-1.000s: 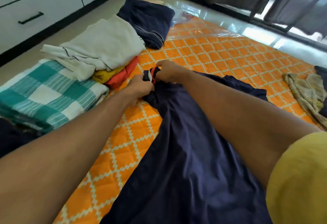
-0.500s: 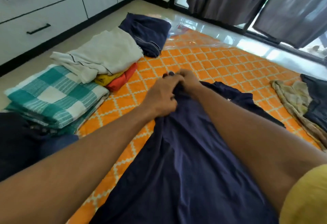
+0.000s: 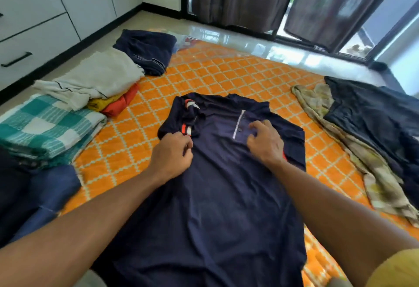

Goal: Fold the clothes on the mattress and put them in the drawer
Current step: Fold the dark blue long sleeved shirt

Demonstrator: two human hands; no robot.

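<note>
Spreading the navy polo shirt (image 3: 217,187) flat on the orange mattress (image 3: 226,76), I pinch its bunched sleeve with my left hand (image 3: 173,156) while my right hand (image 3: 265,141) pinches cloth beside the placket. Next, I judge, that sleeve needs pulling straight before folding the sides inward.

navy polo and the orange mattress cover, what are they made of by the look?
Navy polo: thin matte knit, likely cotton or polyester blend; it drapes in soft creases.
Orange mattress cover: quilted fabric, stitched diamond pattern, slight sheen, probably synthetic. Can't confirm either.
</note>
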